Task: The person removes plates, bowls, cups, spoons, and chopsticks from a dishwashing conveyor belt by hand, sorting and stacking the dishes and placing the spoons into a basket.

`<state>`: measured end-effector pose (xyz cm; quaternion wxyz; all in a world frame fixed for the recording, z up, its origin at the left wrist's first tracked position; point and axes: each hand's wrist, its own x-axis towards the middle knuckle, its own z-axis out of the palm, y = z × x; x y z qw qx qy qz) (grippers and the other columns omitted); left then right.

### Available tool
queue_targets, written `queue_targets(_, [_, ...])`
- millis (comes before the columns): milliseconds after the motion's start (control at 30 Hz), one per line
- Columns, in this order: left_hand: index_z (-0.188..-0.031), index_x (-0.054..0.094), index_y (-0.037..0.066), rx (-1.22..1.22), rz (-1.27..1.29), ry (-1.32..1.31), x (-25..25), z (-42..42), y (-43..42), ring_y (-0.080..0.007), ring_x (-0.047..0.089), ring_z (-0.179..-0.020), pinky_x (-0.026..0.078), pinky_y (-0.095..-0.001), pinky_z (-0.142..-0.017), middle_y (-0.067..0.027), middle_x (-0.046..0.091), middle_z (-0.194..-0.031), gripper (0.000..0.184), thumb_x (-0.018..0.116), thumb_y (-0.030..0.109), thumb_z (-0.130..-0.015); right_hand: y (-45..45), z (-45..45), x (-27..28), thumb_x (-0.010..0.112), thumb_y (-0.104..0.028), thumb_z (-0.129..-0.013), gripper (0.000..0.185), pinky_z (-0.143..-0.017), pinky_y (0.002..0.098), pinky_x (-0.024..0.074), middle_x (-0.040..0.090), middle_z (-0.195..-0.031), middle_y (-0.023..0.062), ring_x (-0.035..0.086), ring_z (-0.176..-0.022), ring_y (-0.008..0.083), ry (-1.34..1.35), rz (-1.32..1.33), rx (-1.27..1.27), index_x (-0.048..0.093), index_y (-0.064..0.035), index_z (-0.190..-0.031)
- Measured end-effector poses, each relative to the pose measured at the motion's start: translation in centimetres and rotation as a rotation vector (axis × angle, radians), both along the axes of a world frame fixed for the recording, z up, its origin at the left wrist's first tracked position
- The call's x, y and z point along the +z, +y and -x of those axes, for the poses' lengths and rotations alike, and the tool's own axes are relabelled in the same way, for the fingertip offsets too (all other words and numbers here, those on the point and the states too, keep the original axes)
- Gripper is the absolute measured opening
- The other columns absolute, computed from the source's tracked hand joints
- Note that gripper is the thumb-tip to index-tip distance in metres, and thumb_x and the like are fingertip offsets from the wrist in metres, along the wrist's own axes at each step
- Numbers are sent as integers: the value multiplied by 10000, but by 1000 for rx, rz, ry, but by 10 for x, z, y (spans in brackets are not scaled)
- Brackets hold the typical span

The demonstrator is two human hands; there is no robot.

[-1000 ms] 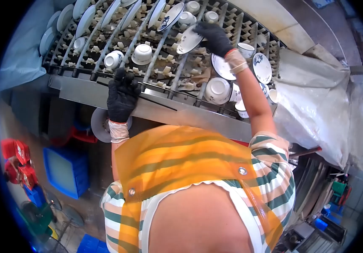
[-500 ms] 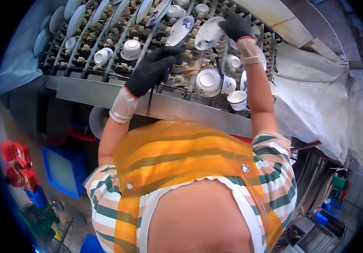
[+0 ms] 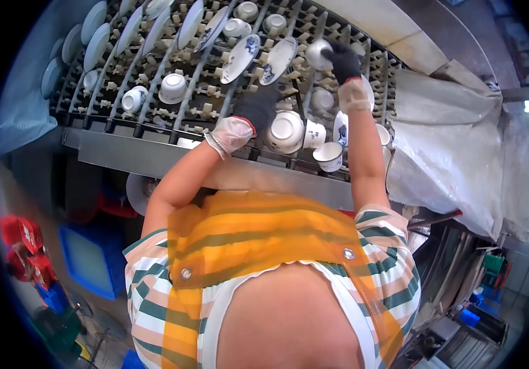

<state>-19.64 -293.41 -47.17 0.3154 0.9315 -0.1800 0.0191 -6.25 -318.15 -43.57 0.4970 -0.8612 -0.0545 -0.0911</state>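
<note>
White plates [image 3: 190, 26] stood slotted toward the rack's [image 3: 129, 147] left edge; near-edge bowls [image 3: 286, 131] seemed unarranged. The right hand [image 3: 344, 61] pinched a small bowl [image 3: 317, 54]; the left hand's [image 3: 257, 111] blurred fingers were unreadable.

Right side: cloudy plastic sheeting [image 3: 446, 157] is hanging in wrinkled folds.
Upper left: a pale blue sheet [image 3: 21, 120] is draping downward.
Lower left: a blue tub [image 3: 92, 261] is standing on the floor; red plastic items [image 3: 29, 234] are sitting left of it.
Lower right: a green object [image 3: 494, 263] is showing above a dark crate [image 3: 486, 326].
</note>
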Motion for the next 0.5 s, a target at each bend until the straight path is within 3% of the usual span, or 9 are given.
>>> queue_targets(33, [-1006, 628, 125, -15, -73, -6, -10, -7, 0, -338, 628, -894, 494, -434, -786, -160, 646, -973, 245, 577, 184, -774, 8, 4, 16, 737, -275, -697, 393, -733, 334, 511, 688, -899, 146, 668, -829, 219, 130, -308, -15, 674, -30, -998])
queue_targets(100, [-1021, 626, 108, -92, 13, -18, 0, -6, 6, -341, 633, -876, 498, -420, -779, -157, 654, -941, 269, 590, 204, -772, 10, 4, 22, 694, -283, -742, 325, -657, 316, 514, 687, -783, 114, 664, -715, 196, 67, 148, -69, 683, -37, -954])
queue_targets(133, [-1021, 626, 108, -91, 9, -22, 12, -7, 7, -341, 633, -876, 498, -420, -779, -157, 654, -941, 269, 590, 204, -772, 3, -14, 1, 646, -303, -782, 294, -615, 307, 511, 673, -713, 88, 647, -623, 186, 75, 585, 95, 682, -49, -926])
queue_targets(167, [-1027, 624, 92, -74, -84, 96, 25, -6, 7, -343, 630, -874, 496, -418, -779, -158, 655, -931, 287, 596, 213, -768, 9, -5, -4, 624, -299, -791, 278, -605, 318, 516, 671, -699, 80, 643, -599, 194, 208, 628, 266, 677, -64, -929])
queue_targets(200, [-1033, 622, 75, -54, -173, 222, 38, 0, 8, -345, 628, -872, 495, -415, -780, -159, 655, -920, 306, 602, 222, -765, 15, 7, -11, 631, -306, -781, 287, -614, 328, 523, 670, -713, 94, 652, -614, 207, 278, 752, 588, 677, -73, -941])
queue_targets(300, [-1040, 612, 71, -48, 216, 123, 65, 25, 23, -273, 632, -814, 490, -370, -723, -134, 649, -897, 246, 601, 151, -808, 46, 85, -3, 624, -390, -759, 392, -762, 405, 502, 667, -937, 159, 641, -867, 328, 289, 904, 525, 644, -70, -984])
queue_targets(367, [-990, 605, 27, -8, 351, 175, 103, 39, 48, -153, 604, -756, 491, -302, -676, -62, 630, -817, 210, 650, 122, -808, 54, 104, -15, 620, -417, -744, 506, -732, 417, 500, 663, -910, 172, 638, -840, 341, 276, 926, 314, 578, -90, -1129])
queue_targets(400, [-1019, 596, 18, 67, 627, 344, 120, 49, 63, -94, 581, -756, 484, -247, -651, -29, 619, -832, 206, 648, 104, -840, 51, 104, -18, 621, -402, -743, 531, -722, 423, 497, 660, -900, 178, 636, -836, 347, 273, 877, 336, 546, -97, -1171])
queue_targets(500, [-1048, 606, 21, 369, 642, -31, 159, 91, 124, -77, 580, -786, 479, -221, -660, -23, 626, -918, 214, 640, 85, -847, 44, 103, -12, 613, -334, -764, 461, -703, 444, 487, 659, -877, 179, 628, -823, 371, 141, 675, 378, 561, -96, -1156])
